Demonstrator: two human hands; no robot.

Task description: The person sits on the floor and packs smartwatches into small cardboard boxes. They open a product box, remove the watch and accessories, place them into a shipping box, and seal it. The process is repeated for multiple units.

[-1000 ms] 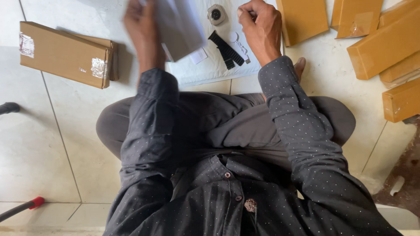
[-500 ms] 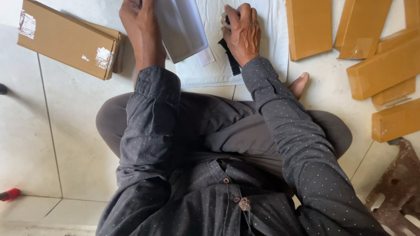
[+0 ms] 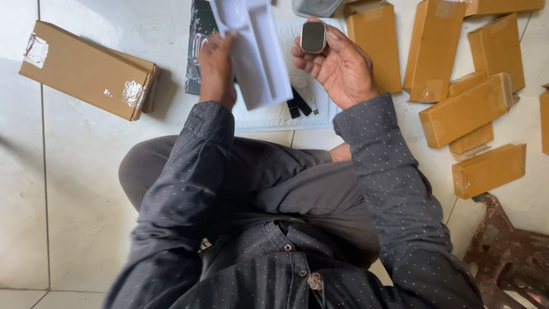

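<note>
Watch body (image 3: 313,37) out, grasped in right hand (image 3: 337,66); white tray (image 3: 254,51) clenched in left hand (image 3: 216,66); black straps (image 3: 298,103) lay on mailer (image 3: 269,117), boxes (image 3: 466,109) beside, sealed.

The right hand (image 3: 337,66), which half a second earlier pressed palm-down on the black straps (image 3: 298,103) over the white padded mailer (image 3: 269,117), lifted and turned palm-up, now holding a small watch body (image 3: 313,37) in its fingertips. The left hand (image 3: 216,66) kept the white tray (image 3: 254,51) but raised it slightly, uncovering the straps.
</note>
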